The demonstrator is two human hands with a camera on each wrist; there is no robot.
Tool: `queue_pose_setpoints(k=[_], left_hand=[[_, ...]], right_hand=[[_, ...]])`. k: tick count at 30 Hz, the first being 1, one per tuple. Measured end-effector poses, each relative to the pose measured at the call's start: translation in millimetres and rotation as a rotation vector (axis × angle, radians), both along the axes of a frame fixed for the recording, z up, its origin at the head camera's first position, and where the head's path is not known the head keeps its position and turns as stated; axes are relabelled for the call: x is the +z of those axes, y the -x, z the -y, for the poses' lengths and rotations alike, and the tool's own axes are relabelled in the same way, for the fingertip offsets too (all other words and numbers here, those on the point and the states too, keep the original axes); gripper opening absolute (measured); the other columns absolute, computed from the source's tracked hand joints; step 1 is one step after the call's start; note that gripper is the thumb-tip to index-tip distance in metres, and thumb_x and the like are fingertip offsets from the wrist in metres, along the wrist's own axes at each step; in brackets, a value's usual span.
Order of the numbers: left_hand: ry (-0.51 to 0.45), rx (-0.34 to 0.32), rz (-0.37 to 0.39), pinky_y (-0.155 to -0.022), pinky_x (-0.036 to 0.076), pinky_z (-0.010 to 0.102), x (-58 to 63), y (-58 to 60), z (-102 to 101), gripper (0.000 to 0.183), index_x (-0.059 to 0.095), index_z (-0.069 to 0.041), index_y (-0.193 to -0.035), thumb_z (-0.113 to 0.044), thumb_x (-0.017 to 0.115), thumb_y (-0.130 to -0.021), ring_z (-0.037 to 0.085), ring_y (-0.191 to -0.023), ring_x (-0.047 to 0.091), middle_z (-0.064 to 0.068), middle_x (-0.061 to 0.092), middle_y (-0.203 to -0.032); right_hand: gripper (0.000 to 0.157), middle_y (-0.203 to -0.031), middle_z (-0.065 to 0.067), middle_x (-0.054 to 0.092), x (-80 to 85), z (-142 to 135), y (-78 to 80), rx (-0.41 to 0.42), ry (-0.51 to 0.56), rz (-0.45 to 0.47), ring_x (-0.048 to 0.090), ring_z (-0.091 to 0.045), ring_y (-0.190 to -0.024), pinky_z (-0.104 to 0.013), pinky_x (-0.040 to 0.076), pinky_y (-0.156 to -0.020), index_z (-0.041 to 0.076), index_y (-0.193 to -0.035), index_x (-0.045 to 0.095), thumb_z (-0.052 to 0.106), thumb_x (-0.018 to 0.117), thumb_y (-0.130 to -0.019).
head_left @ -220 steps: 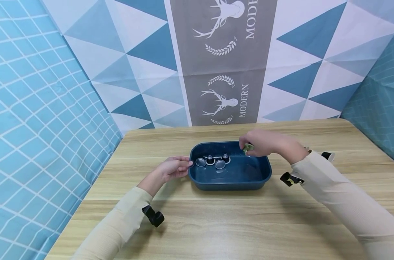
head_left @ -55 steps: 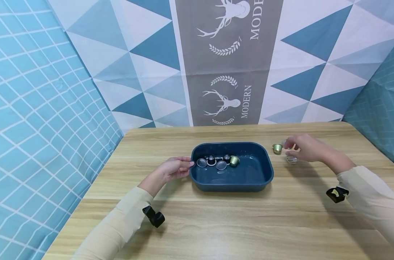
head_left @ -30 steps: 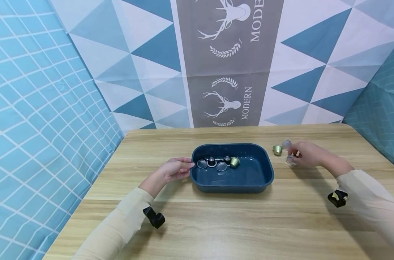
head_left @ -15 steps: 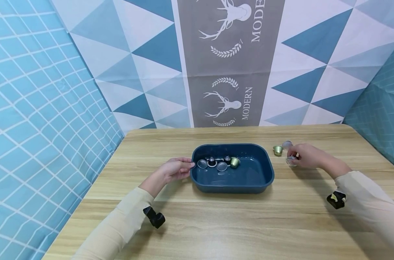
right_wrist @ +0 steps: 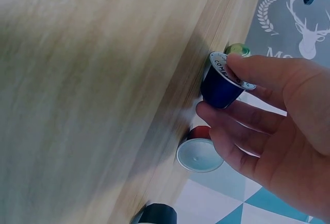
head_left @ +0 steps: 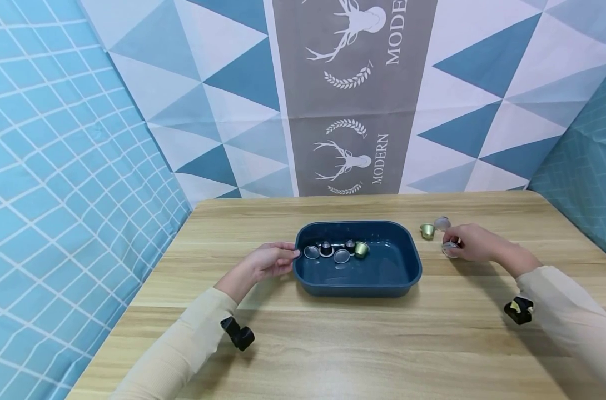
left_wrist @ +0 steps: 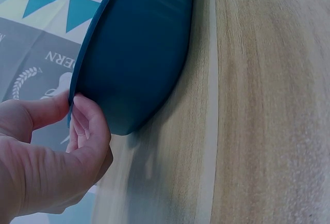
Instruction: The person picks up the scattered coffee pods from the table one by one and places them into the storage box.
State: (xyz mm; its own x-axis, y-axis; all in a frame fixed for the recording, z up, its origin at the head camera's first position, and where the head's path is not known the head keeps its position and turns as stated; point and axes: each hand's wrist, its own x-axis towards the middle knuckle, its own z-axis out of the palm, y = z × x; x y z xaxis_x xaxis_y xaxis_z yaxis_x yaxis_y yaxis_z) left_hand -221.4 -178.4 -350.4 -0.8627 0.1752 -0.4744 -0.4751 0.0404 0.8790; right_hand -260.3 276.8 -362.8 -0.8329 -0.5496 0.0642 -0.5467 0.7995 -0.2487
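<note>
My left hand [head_left: 273, 260] pinches the left rim of a dark blue tray [head_left: 358, 290], thumb inside and fingers outside. In the tray lie several coffee capsules, among them a gold one [head_left: 361, 249], a black one [head_left: 326, 248] and a silver-lidded one [head_left: 341, 256]. To the right of the tray, my right hand [head_left: 475, 243] pinches a dark blue coffee capsule [right_wrist: 220, 89] low over the table. In the right wrist view the thumb presses its printed white lid and a fingertip supports its base. In the head view the fingers cover part of it.
On the table near the right hand are a gold-green capsule [head_left: 427, 231] and a silver-lidded capsule [head_left: 442, 223]. In the right wrist view a red capsule [right_wrist: 200, 155] with a pale lid and a dark capsule [right_wrist: 159, 213] lie close by. A patterned cloth [head_left: 343, 111] hangs behind the table.
From over the tray, where it held a gold capsule, my right hand has moved right to the table capsules. The gold capsule now lies in the tray. My left hand has stayed on the rim.
</note>
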Motion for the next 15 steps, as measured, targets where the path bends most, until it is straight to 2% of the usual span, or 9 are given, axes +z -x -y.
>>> queue_pose_setpoints(k=[8,15], left_hand=[[0.004,-0.020,-0.017,-0.065,0.051,0.018,-1.5,1.1,0.2,0.038,0.044,0.003,-0.131,-0.005,0.055,-0.095,0.001,-0.061,0.054,-0.008,0.061,-0.070],[0.004,-0.025,-0.018,-0.065,0.051,0.018,-2.8,0.5,1.0,0.037,0.045,0.002,-0.129,-0.005,0.056,-0.095,0.001,-0.059,0.053,-0.008,0.059,-0.069]], right_hand=[[0.006,-0.082,0.000,0.066,0.0,0.9,-2.8,-0.001,0.011,0.014,0.057,-0.008,-0.074,-0.028,0.048,-0.063,0.005,-0.090,0.065,0.007,0.068,-0.085],[0.005,-0.081,0.002,0.065,0.7,2.6,-6.9,0.016,0.014,0.001,0.052,-0.006,-0.070,-0.025,0.045,-0.061,0.007,-0.089,0.065,0.006,0.069,-0.085]])
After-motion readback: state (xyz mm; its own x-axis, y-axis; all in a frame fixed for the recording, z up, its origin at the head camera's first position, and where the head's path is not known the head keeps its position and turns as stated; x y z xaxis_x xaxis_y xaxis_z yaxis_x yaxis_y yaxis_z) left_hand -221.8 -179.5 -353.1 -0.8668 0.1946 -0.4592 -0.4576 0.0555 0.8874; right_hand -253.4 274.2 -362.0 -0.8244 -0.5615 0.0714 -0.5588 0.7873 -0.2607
